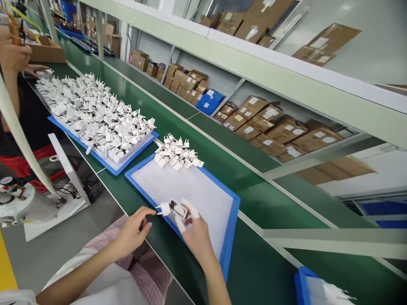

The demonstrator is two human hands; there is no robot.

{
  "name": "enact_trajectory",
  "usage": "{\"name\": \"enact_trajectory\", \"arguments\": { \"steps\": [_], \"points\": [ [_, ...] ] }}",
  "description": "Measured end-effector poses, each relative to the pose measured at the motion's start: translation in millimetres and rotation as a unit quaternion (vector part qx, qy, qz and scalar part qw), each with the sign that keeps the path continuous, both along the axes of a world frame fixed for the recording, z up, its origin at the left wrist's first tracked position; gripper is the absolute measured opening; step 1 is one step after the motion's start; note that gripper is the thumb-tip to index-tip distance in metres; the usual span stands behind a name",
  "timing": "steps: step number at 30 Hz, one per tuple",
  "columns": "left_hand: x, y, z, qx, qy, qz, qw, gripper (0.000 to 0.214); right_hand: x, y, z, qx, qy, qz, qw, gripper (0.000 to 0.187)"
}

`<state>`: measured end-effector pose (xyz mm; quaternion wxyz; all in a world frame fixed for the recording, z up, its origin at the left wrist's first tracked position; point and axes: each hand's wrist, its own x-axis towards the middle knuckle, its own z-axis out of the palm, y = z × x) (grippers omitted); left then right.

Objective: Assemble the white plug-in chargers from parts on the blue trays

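Note:
My right hand (197,233), with white covers on its fingertips, grips an open white plug housing (178,208) over the near side of a blue-rimmed tray (235,207). A white two-pin plug piece (164,209) sticks out to the left of the housing. My left hand (136,228) has its index finger stretched to the pins, thumb apart; whether it touches them I cannot tell. Along the tray's far left end lies a cluster of white plug parts (176,152) with pins up. Beyond it, a second blue tray (117,169) carries a large heap of similar parts (95,110).
The trays stand on a long green workbench (254,262). Another person's hand (15,57) works at the far left by a cardboard box (47,51). A further blue tray (302,288) sits at the lower right. Cardboard boxes (263,123) line the shelves behind; a white machine (34,203) stands left.

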<state>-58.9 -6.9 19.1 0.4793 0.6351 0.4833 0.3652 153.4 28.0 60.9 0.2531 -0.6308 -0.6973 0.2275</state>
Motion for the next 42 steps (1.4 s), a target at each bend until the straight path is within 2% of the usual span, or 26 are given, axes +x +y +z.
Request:
{"name": "enact_trajectory", "arguments": {
  "steps": [1,3,5,7,9,12,13,15,18,20,22,24,27,31,33,38,42],
  "points": [
    [1.1,3.7,1.9,0.013,0.01,-0.028,0.999,0.043,6.7,-19.2,1.3,-0.009,0.023,0.014,1.0,0.047],
    [8.6,9.4,5.8,0.042,0.017,-0.131,0.99,0.058,12.6,-59.3,1.1,-0.03,0.057,0.016,0.998,0.041],
    [20.5,11.5,7.3,0.068,0.02,-0.237,0.969,0.059,9.1,-94.3,-4.9,-0.053,0.099,-0.018,0.994,0.037],
    [32.0,10.1,4.4,0.088,0.048,-0.287,0.953,0.052,-0.1,-119.1,-16.0,-0.072,0.201,-0.073,0.974,0.035],
    [39.2,6.6,-2.3,0.112,0.082,-0.291,0.947,0.047,-11.3,-133.5,-28.1,-0.07,0.358,-0.15,0.919,0.036],
    [41.9,1.5,-13.3,0.178,0.085,-0.276,0.941,0.049,-27.5,-139.2,-38.0,-0.053,0.528,-0.282,0.8,0.038],
    [41.8,0.0,-16.1,0.205,0.076,-0.265,0.939,0.048,-31.9,-138.1,-38.3,-0.051,0.549,-0.316,0.772,0.036],
    [42.0,-3.1,-19.5,0.262,0.062,-0.237,0.934,0.042,-37.9,-133.8,-35.8,-0.058,0.561,-0.352,0.747,0.031],
    [44.2,-8.6,-21.3,0.327,0.048,-0.198,0.923,0.035,-41.6,-128.5,-32.4,-0.065,0.538,-0.35,0.764,0.021],
    [45.7,-12.3,-21.9,0.347,0.049,-0.179,0.919,0.035,-43.1,-128.2,-33.6,-0.046,0.516,-0.341,0.784,0.016],
    [46.1,-15.2,-22.6,0.358,0.056,-0.17,0.916,0.035,-45.7,-130.1,-37.1,-0.012,0.51,-0.333,0.793,0.011],
    [45.4,-16.7,-23.3,0.376,0.066,-0.173,0.908,0.033,-49.2,-132.8,-40.7,0.027,0.517,-0.328,0.79,0.004],
    [44.1,-16.2,-23.8,0.391,0.078,-0.186,0.898,0.03,-53.0,-135.7,-42.6,0.063,0.53,-0.333,0.778,0.006],
    [44.6,-13.4,-24.8,0.377,0.072,-0.186,0.904,0.029,-53.8,-134.0,-37.3,0.024,0.548,-0.335,0.766,0.006],
    [45.1,-12.7,-25.6,0.377,0.065,-0.178,0.907,0.028,-54.6,-130.9,-33.4,0.019,0.533,-0.333,0.777,0.008],
    [45.0,-13.7,-25.5,0.394,0.063,-0.166,0.902,0.024,-61.2,-123.7,-27.6,0.068,0.45,-0.344,0.821,0.001],
    [44.9,-14.7,-24.7,0.41,0.076,-0.159,0.895,0.024,-62.4,-124.6,-28.2,0.081,0.466,-0.346,0.811,0.006]
  ]
}}
